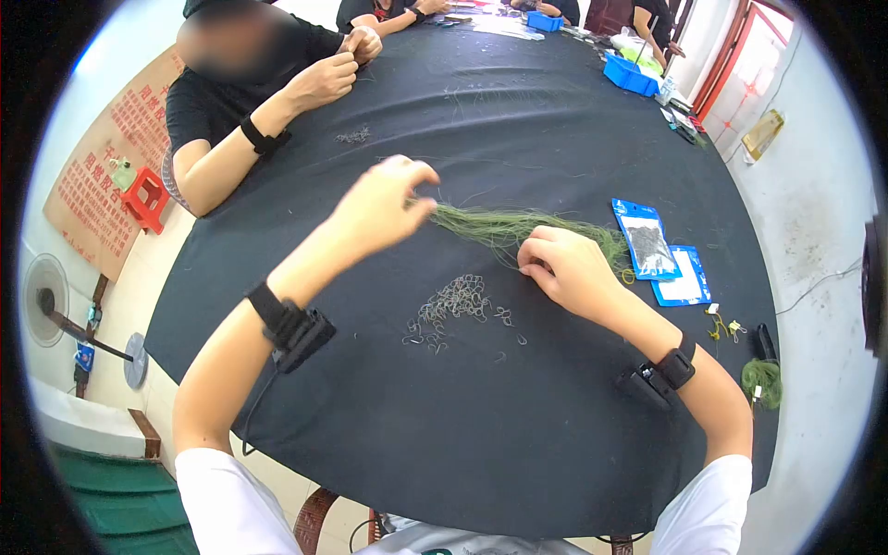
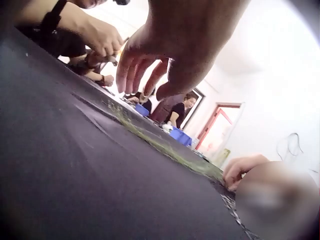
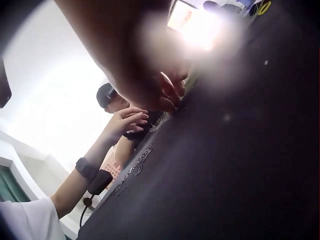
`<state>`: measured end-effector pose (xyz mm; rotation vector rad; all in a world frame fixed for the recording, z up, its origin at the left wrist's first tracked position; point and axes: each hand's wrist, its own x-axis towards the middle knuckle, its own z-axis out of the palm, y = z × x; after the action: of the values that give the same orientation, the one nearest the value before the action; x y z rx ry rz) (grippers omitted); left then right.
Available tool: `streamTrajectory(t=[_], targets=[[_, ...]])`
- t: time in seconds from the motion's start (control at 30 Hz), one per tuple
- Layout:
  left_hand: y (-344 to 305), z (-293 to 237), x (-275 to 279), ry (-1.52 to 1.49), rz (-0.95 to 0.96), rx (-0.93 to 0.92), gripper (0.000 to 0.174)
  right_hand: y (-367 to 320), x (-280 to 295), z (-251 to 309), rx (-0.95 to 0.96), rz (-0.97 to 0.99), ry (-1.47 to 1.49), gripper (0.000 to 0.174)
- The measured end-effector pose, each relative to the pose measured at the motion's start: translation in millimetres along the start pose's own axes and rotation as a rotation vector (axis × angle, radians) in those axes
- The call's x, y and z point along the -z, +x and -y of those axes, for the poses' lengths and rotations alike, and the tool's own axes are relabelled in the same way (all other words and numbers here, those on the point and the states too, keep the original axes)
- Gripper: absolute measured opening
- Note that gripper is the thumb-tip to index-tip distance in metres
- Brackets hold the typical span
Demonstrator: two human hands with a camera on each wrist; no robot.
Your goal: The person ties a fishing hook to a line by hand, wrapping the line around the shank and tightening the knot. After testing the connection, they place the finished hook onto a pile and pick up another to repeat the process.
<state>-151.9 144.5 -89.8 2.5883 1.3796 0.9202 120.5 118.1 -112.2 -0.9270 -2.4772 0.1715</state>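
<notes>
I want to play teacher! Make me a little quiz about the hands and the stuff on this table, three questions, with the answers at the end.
1. Fill the gap: the strap on the wrist of the left hand is coloured ____.

2. True or false: the pile of small metal pieces is closer to the person in the white sleeves than the green strands are.

3. Pick one: which hand is nearer the two blue packets?
A) the left hand
B) the right hand

Key:
1. Black.
2. True; the pile lies on that person's side of the strands.
3. B, the right hand.
</notes>
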Motion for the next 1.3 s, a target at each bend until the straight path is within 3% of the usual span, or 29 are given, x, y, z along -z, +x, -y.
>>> streamTrajectory(t=[0.23, 0.27, 0.4, 0.5, 0.57, 0.67, 0.77, 0.9, 0.93, 1.03, 1.1, 1.17, 1.3], targets=[[-10.2, -82.3, -34.5, -0.087, 0.237, -0.233, 0.038, -21.1, 15.1, 23.6, -0.173, -0.062, 0.355, 0.009], [-11.4, -87.2, -36.5, -0.089, 0.233, -0.226, 0.027, -23.9, 14.5, 21.9, -0.191, -0.068, 0.356, 0.010], [-14.2, -85.4, -40.3, -0.094, 0.118, -0.202, 0.016, -31.1, 17.3, 20.5, -0.212, -0.090, 0.330, 0.009], [-22.3, -95.0, -27.8, -0.081, 0.141, -0.157, 0.020, -34.8, 14.1, 14.9, -0.178, -0.122, 0.321, 0.009], [-28.4, -96.4, -24.2, -0.088, 0.044, -0.224, 0.021, -36.3, 9.9, 7.9, -0.111, -0.153, 0.290, 0.011], [-34.1, -101.9, -13.9, -0.083, 0.016, -0.223, 0.024, -39.7, 9.5, 2.2, -0.239, -0.153, 0.301, 0.019], [-40.8, -106.2, -2.7, -0.049, 0.053, -0.197, 0.025, -45.1, 5.2, -10.6, -0.197, -0.208, 0.184, 0.028], [-54.6, -119.4, 14.8, -0.027, 0.161, -0.170, 0.026, -48.4, 5.7, -23.3, -0.308, -0.186, 0.117, 0.031], [-59.0, -122.7, 14.1, -0.056, 0.077, -0.245, 0.020, -50.9, 3.7, -31.5, -0.306, -0.191, 0.111, 0.034], [-72.2, -152.5, 35.4, -0.168, 0.247, -0.203, 0.020, -55.1, 11.4, -37.9, -0.304, -0.206, 0.077, 0.037], [-83.8, -169.4, 40.3, -0.310, 0.234, -0.295, 0.023, -57.6, 13.2, -45.7, -0.332, -0.198, 0.054, 0.038], [-92.3, -188.0, 53.4, -0.379, 0.354, -0.372, 0.026, -58.5, 15.8, -48.3, -0.359, -0.198, 0.040, 0.037], [-107.0, -212.0, 70.7, -0.792, 0.625, -0.475, 0.031, -60.5, 17.7, -54.6, -0.414, -0.226, -0.003, 0.035]])
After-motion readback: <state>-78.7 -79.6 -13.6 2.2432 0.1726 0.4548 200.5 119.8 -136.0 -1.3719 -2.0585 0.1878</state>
